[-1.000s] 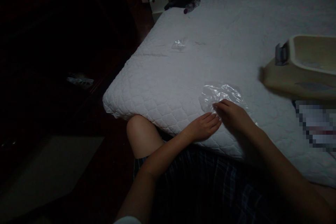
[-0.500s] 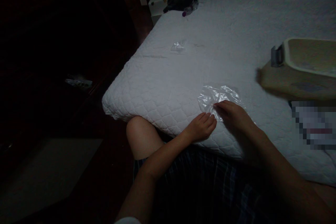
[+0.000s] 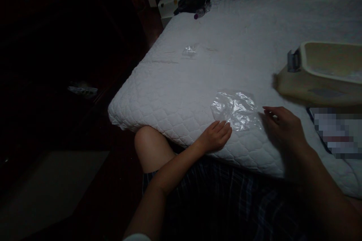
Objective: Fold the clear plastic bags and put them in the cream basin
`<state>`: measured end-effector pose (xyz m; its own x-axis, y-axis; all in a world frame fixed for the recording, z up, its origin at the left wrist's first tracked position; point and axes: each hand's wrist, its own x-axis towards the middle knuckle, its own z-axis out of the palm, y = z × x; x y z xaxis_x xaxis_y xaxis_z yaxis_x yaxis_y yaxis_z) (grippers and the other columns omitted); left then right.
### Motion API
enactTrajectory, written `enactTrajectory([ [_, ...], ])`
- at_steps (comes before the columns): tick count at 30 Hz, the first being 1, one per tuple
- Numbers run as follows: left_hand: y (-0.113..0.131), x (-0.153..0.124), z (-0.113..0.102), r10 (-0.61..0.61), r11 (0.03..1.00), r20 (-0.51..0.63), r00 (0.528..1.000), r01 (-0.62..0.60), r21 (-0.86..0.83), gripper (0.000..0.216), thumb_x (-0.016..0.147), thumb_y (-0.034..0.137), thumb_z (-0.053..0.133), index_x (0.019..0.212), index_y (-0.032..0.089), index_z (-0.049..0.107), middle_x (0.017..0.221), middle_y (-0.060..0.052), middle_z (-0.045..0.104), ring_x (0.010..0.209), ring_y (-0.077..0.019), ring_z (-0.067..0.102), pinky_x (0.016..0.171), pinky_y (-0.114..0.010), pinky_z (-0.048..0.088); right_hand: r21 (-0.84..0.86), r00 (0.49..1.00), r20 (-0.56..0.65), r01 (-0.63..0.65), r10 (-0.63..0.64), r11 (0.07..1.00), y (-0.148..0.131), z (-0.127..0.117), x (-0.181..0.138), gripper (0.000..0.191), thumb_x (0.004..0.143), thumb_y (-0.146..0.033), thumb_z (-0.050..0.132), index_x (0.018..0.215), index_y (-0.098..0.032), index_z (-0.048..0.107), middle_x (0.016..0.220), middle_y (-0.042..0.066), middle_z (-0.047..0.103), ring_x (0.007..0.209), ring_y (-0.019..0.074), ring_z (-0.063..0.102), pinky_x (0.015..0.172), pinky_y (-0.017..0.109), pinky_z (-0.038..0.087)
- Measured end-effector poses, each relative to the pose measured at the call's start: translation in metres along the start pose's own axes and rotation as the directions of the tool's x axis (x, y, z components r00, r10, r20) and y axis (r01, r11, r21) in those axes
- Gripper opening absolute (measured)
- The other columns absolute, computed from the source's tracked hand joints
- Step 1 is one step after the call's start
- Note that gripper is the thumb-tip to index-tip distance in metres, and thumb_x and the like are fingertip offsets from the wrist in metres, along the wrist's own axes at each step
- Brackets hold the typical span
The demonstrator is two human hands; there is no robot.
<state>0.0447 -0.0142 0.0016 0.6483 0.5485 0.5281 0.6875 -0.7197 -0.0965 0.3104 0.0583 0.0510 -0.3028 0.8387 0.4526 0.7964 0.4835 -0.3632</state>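
A clear, crinkled plastic bag [image 3: 234, 109] lies flat on the white quilted bed cover [image 3: 169, 94] in front of me. My left hand [image 3: 217, 135] rests palm down at the bag's near left edge, its fingers stretched out. Just right of the bag, my right hand [image 3: 284, 126] hovers above the cover. Its fingers are slightly curled, a small gap shows between them, and I see nothing held in them. A smaller piece of clear plastic [image 3: 189, 50] lies farther back on the bed.
To the right stands a cream plastic bin [image 3: 319, 83] with a grey latch, beside a partly blurred-out flat item [image 3: 336, 133]. A purple-capped bottle [image 3: 201, 12] and dark cloth [image 3: 188, 4] lie at the far corner. A plastic packet [image 3: 83, 89] is on the dark floor.
My right hand has moved off the plastic bag to the right, leaving the bag spread on the cover. My left hand has stayed in place.
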Motion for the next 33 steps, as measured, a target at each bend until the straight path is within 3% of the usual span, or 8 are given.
enactTrajectory([
  [6,0.001,0.005,-0.001,0.016,0.999,0.016,1.000,-0.015,-0.035,0.033,0.092,0.017,0.040,0.117,0.010,0.061,0.119,-0.015,0.065,0.118,-0.0258,0.057,0.098,-0.042,0.051,-0.042,0.980,-0.194,-0.054,0.045,0.998,0.012,0.006,-0.024,0.020,0.087,-0.029,0.057,0.103,-0.022,0.066,0.086,0.011,0.066,0.071,0.0223,0.061,0.065,0.034,0.047],
  [11,0.002,0.009,-0.005,0.000,0.997,0.081,0.997,0.007,-0.080,0.034,0.092,0.022,0.042,0.117,0.005,0.058,0.119,-0.019,0.063,0.118,-0.0273,0.057,0.098,-0.043,0.050,-0.033,0.963,-0.262,-0.069,0.058,0.997,0.010,0.012,-0.030,0.019,0.086,-0.027,0.057,0.100,-0.019,0.067,0.089,0.014,0.068,0.077,0.0231,0.063,0.070,0.034,0.048],
  [16,-0.010,0.003,-0.015,-0.045,0.992,0.101,0.994,0.057,-0.113,0.028,0.090,0.023,0.046,0.104,0.006,0.063,0.112,-0.019,0.066,0.117,-0.0282,0.058,0.100,-0.046,0.049,-0.008,0.922,-0.356,-0.162,0.149,0.987,0.015,0.016,-0.030,0.017,0.081,-0.029,0.060,0.090,-0.017,0.069,0.082,0.008,0.069,0.070,0.0190,0.063,0.066,0.031,0.049],
  [20,-0.024,-0.004,-0.022,-0.077,0.982,0.060,0.995,0.086,-0.166,0.022,0.088,0.023,0.048,0.094,0.010,0.065,0.108,-0.017,0.067,0.114,-0.0274,0.060,0.098,-0.048,0.051,-0.011,0.934,-0.339,-0.127,0.116,0.992,0.013,0.017,-0.031,0.016,0.080,-0.027,0.062,0.089,-0.017,0.069,0.082,0.007,0.069,0.071,0.0175,0.064,0.067,0.029,0.050],
  [26,-0.039,-0.008,-0.024,-0.062,0.984,-0.118,0.991,0.041,-0.173,0.021,0.085,0.021,0.049,0.090,0.009,0.065,0.102,-0.016,0.069,0.109,-0.0270,0.063,0.088,-0.043,0.058,-0.040,0.969,-0.242,0.030,-0.039,0.999,0.010,0.017,-0.034,0.015,0.081,-0.025,0.063,0.093,-0.016,0.068,0.085,0.009,0.070,0.072,0.0177,0.064,0.068,0.029,0.051],
  [33,-0.026,-0.003,-0.019,-0.008,0.991,-0.126,0.992,-0.010,-0.137,0.023,0.087,0.022,0.049,0.102,0.010,0.063,0.112,-0.015,0.067,0.112,-0.0270,0.062,0.087,-0.043,0.058,-0.083,0.959,-0.094,0.261,-0.268,0.962,0.008,0.016,-0.035,0.025,0.084,-0.025,0.062,0.108,-0.021,0.066,0.104,0.010,0.070,0.087,0.0217,0.066,0.074,0.035,0.054],
])
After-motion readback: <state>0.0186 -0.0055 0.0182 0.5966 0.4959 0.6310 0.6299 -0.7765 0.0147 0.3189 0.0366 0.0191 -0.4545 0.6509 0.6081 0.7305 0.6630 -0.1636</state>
